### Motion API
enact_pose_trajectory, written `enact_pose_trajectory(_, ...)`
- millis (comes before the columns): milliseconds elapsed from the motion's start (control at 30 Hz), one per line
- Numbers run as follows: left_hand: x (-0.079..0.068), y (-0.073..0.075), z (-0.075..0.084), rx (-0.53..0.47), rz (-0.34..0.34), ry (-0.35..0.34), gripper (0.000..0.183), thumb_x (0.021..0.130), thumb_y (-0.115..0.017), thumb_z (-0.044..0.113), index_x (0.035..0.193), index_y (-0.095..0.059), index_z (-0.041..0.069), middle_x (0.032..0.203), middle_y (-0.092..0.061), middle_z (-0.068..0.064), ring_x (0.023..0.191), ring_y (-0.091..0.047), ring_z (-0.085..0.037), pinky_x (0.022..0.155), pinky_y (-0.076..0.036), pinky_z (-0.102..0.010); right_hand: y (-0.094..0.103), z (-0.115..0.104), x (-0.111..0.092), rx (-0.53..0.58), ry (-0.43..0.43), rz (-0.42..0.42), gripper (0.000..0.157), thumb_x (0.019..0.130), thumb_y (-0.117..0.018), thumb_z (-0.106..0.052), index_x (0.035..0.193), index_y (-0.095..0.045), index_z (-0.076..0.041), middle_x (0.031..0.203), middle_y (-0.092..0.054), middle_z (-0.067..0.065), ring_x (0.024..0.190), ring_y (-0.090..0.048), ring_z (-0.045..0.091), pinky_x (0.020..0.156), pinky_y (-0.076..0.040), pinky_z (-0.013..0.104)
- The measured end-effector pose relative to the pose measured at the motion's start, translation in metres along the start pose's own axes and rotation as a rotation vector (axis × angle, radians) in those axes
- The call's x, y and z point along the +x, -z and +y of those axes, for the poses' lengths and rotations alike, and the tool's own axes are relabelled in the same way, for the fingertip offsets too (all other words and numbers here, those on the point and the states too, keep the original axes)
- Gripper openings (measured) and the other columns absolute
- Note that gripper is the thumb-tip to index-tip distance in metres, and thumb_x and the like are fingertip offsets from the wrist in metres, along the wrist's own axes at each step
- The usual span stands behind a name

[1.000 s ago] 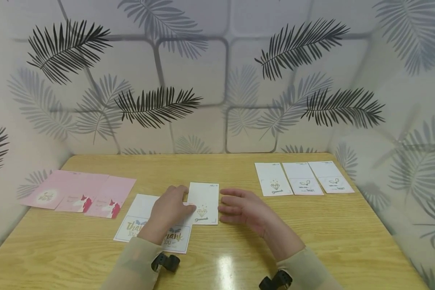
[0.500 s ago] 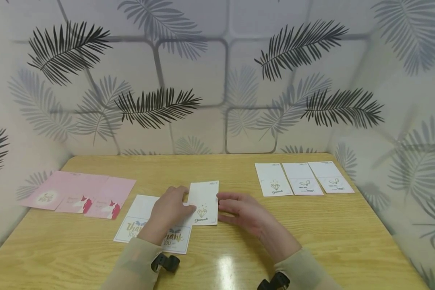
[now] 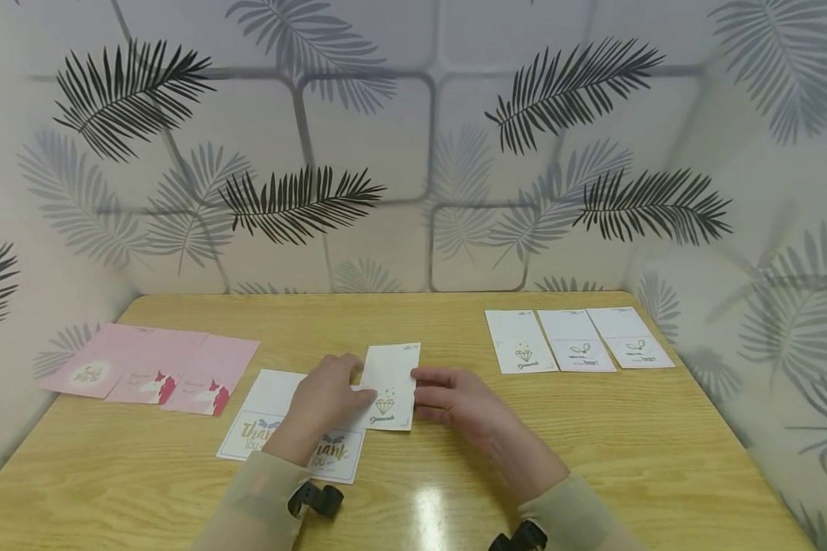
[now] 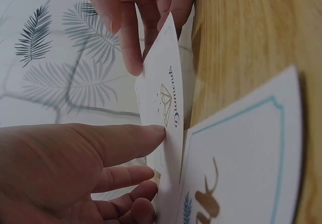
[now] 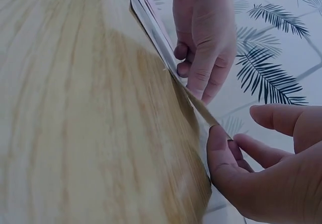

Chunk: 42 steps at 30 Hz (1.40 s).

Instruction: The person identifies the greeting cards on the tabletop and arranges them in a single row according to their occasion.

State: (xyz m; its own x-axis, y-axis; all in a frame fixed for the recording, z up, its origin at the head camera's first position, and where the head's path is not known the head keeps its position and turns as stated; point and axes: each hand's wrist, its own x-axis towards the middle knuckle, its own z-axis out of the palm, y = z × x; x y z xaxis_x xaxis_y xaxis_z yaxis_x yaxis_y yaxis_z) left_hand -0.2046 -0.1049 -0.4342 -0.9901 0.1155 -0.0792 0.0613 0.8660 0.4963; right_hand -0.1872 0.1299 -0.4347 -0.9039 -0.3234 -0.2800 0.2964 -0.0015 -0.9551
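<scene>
A white card with a gold diamond drawing (image 3: 389, 386) lies in the middle of the table, its right side raised and tilted. My left hand (image 3: 327, 394) holds it at its left edge, the thumb lying on the printed face; the fingers are curled. At the raised right edge, the fingertips of my right hand (image 3: 465, 402) touch the card. In the right wrist view the right hand (image 5: 271, 168) has fingers under the edge (image 5: 204, 110), its thumb apart. White "Thank You" cards (image 3: 248, 425) lie partly under the left hand and forearm.
Overlapping pink cards (image 3: 145, 363) lie at the table's left. Three white cards (image 3: 579, 340) stand in a row at the back right, one with a diamond print. A leaf-patterned backdrop (image 3: 413, 153) rises behind the wooden table (image 3: 634, 451).
The diamond card's right edge has come up off the table and the card is tilted. My right hand has moved slightly left to meet that edge. The left hand stays nearly still.
</scene>
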Motion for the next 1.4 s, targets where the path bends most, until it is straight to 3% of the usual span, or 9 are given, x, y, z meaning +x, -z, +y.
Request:
enact_pose_trajectory(233,-0.001,0.001,0.004,-0.023,-0.011,-0.025,0.051,0.100,-0.082,0.025,0.143,-0.069,0.002,0.114,-0.067,-0.010,0.100,-0.060,-0.025,0.091,-0.053,-0.048,-0.001,0.001,-0.001,-0.088,0.016,0.030,0.047,0.104,-0.073,-0.008,0.149,-0.064,0.003,0.143,-0.068,0.018,0.112,-0.072,0.020,0.098,-0.059,0.034)
enact_pose_trajectory(433,0.001,-0.001,0.005,-0.021,-0.009,-0.028,0.051,0.101,-0.082,0.026,0.143,-0.068,0.003,0.114,-0.066,-0.009,0.099,-0.060,-0.025,0.091,-0.053,-0.048,-0.003,0.000,-0.002,-0.146,0.023,0.057,0.043,0.103,-0.075,-0.008,0.145,-0.069,0.000,0.142,-0.069,0.014,0.106,-0.071,0.017,0.093,-0.056,0.031)
enact_pose_trajectory(633,0.003,0.000,0.007,-0.073,0.016,-0.013,0.048,0.103,-0.079,0.029,0.143,-0.068,0.005,0.115,-0.068,-0.011,0.097,-0.061,-0.026,0.088,-0.053,-0.048,-0.002,0.001,-0.001,-0.150,0.039,0.127,0.041,0.102,-0.075,-0.008,0.143,-0.072,-0.003,0.142,-0.069,0.013,0.108,-0.072,0.021,0.100,-0.055,0.036)
enact_pose_trajectory(800,0.002,0.000,0.009,-0.148,0.025,0.021,0.045,0.105,-0.077,0.029,0.143,-0.066,0.007,0.126,-0.073,-0.012,0.110,-0.068,-0.030,0.098,-0.054,-0.051,-0.002,-0.001,-0.003,-0.150,0.036,0.200,0.038,0.103,-0.076,-0.009,0.141,-0.075,-0.007,0.147,-0.067,0.011,0.110,-0.072,0.023,0.105,-0.053,0.043)
enact_pose_trajectory(933,0.000,0.001,0.010,-0.186,0.028,0.025,0.043,0.106,-0.076,0.027,0.143,-0.065,0.008,0.127,-0.076,-0.013,0.117,-0.071,-0.033,0.101,-0.053,-0.054,-0.001,-0.003,-0.003,-0.125,0.047,0.240,0.037,0.102,-0.076,-0.006,0.139,-0.075,-0.007,0.147,-0.066,0.011,0.107,-0.071,0.023,0.103,-0.053,0.041)
enact_pose_trajectory(1167,-0.002,-0.001,0.015,-0.257,0.050,0.027,0.038,0.107,-0.075,0.025,0.140,-0.065,0.010,0.114,-0.077,-0.007,0.100,-0.072,-0.025,0.091,-0.056,-0.049,0.005,-0.009,-0.004,-0.130,0.113,0.279,0.037,0.101,-0.075,0.000,0.138,-0.075,-0.002,0.145,-0.068,0.014,0.119,-0.065,0.025,0.097,-0.058,0.034)
enact_pose_trajectory(1400,-0.003,-0.004,0.023,-0.290,0.096,0.008,0.034,0.108,-0.073,0.023,0.139,-0.067,0.010,0.107,-0.076,-0.003,0.093,-0.071,-0.022,0.085,-0.057,-0.047,0.013,-0.015,-0.006,-0.165,0.139,0.304,0.042,0.101,-0.074,0.001,0.143,-0.072,-0.004,0.144,-0.068,0.015,0.118,-0.068,0.027,0.100,-0.059,0.038)
